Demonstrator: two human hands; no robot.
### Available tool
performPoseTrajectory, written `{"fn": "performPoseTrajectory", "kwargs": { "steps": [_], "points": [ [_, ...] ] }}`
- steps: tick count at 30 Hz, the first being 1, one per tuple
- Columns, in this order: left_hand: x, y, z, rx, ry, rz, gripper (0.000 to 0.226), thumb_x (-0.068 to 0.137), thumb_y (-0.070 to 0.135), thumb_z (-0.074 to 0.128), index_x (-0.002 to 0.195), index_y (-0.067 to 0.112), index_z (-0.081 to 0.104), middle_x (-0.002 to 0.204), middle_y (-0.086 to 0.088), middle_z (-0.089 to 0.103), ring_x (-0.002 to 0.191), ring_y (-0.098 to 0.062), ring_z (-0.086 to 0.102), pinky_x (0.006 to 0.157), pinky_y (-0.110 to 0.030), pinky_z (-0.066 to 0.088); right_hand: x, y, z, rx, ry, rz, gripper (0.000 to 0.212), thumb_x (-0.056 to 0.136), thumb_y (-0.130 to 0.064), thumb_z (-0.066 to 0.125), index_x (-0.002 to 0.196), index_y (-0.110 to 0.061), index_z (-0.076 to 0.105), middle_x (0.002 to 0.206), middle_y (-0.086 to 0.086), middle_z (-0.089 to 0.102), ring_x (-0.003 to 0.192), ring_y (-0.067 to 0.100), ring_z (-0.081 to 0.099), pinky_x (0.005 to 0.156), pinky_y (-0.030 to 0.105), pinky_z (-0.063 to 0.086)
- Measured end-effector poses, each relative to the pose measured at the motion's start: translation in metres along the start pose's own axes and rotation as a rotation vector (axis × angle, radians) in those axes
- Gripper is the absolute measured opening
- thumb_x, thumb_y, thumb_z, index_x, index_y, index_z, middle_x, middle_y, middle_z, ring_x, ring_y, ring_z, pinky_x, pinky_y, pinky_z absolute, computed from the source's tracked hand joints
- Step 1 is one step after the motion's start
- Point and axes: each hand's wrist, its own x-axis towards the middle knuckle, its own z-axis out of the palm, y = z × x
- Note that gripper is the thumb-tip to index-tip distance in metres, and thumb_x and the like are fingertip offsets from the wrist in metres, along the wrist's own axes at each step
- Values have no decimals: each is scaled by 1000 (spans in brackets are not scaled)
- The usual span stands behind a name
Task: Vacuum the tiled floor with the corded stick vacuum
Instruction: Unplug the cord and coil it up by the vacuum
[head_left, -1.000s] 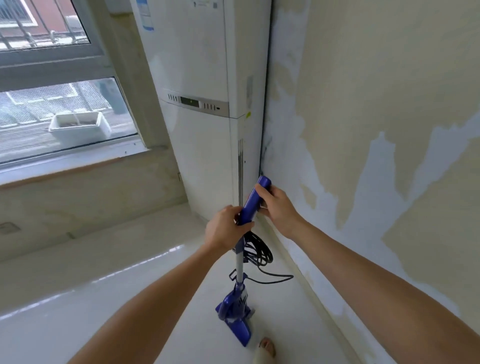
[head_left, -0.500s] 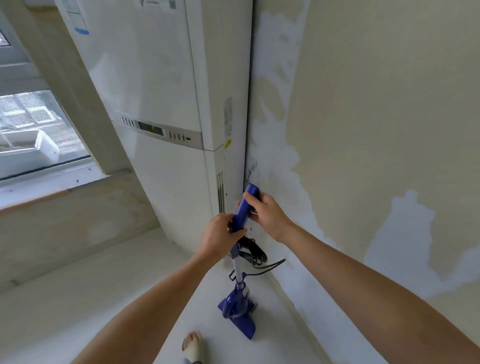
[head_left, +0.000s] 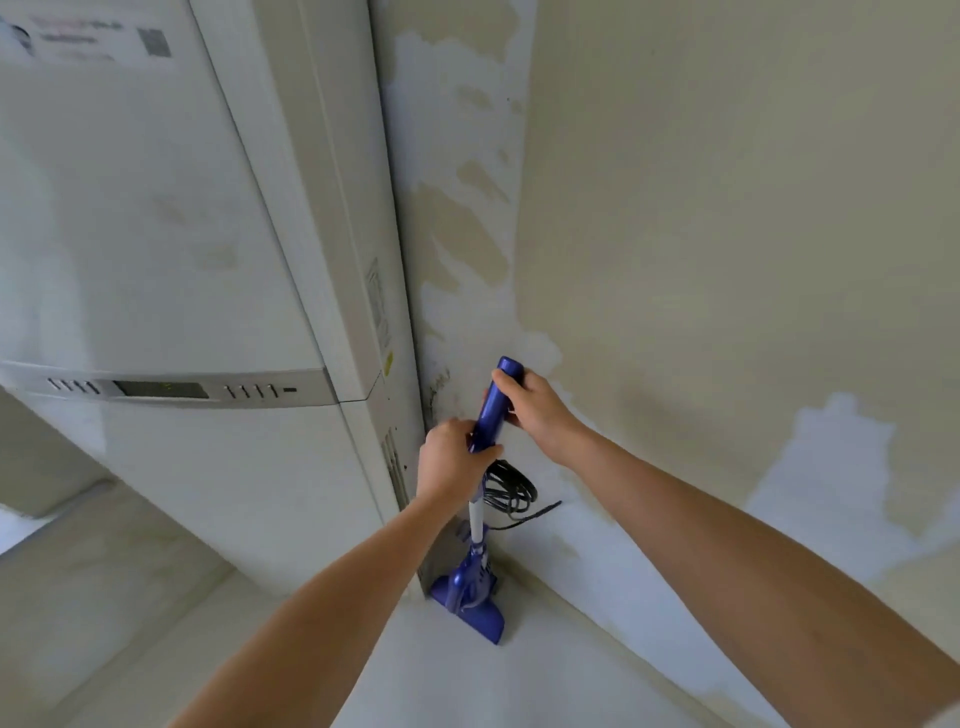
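Observation:
A blue stick vacuum (head_left: 474, 587) stands upright on the pale tiled floor (head_left: 467, 686), in the corner between a white appliance and the wall. Its floor head (head_left: 475, 613) rests on the tiles. My left hand (head_left: 451, 460) grips the lower part of the blue handle (head_left: 496, 405). My right hand (head_left: 535, 410) grips the handle higher up, near its top end. A black cord (head_left: 511, 488) hangs in coiled loops from the shaft just below my left hand, with one end trailing right along the wall.
A tall white floor-standing appliance (head_left: 171, 291) with a grey control strip fills the left. A patchy beige and white wall (head_left: 727, 260) runs along the right, meeting the floor close to the vacuum head. Open floor lies toward me.
The view has swung right and closer to the corner, so the window has left the frame. The vacuum now stands nearer the appliance's base. Both hands keep their hold on the handle.

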Motion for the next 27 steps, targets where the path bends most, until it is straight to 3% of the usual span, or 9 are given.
{"fn": "performPoseTrajectory", "kwargs": {
  "steps": [3,7,10,16,19,22,25,27],
  "points": [
    [18,-1,3,-8,4,8,22,84,34,70,93,14,67,79,4,54,68,-12,48,50,-15,26,18,-2,0,-82,42,36,28,98,-33,52,107,-6,55,111,22,63,105,34,62,98,48,49],
    [36,-1,7,-38,7,-15,22,84,33,70,95,14,67,79,3,56,69,-12,50,51,-16,28,39,-5,4,-107,84,61,31,96,-36,51,106,-7,55,112,24,62,107,37,60,98,52,47],
    [53,2,6,-41,-78,-18,26,86,32,68,101,12,67,78,3,57,67,-11,50,51,-17,30,47,-14,3,-91,126,90,38,97,-36,50,115,-2,53,111,20,61,101,35,60,96,50,49],
    [68,14,8,-130,-293,-7,33,97,26,52,126,11,57,109,-8,66,83,-14,57,71,-20,43,62,-16,-14,-23,163,241,45,98,-39,48,127,-5,46,121,17,57,103,30,58,76,42,54],
    [73,20,6,-149,-361,-16,34,98,23,48,130,10,54,115,-10,65,88,-18,58,77,-26,49,65,-16,-22,-20,161,286,46,97,-43,47,124,-5,50,117,15,60,104,30,60,84,45,54],
    [79,30,2,-116,-457,12,36,97,22,51,130,8,52,115,-12,64,93,-22,60,86,-31,49,63,-16,-32,-46,138,363,43,98,-43,48,121,-7,54,112,11,63,94,28,64,82,40,52],
    [84,38,-3,-88,-544,24,41,96,24,55,133,8,48,120,-11,61,94,-21,59,82,-29,50,61,-14,-42,1,123,380,34,100,-30,48,122,-5,54,105,12,62,80,24,62,78,36,51],
    [87,37,-4,-55,-549,17,42,95,27,55,132,8,49,115,-10,61,88,-18,57,75,-26,49,57,-14,-50,24,130,369,31,99,-28,50,119,-4,54,102,12,59,85,26,61,83,37,51]
  ]
}}
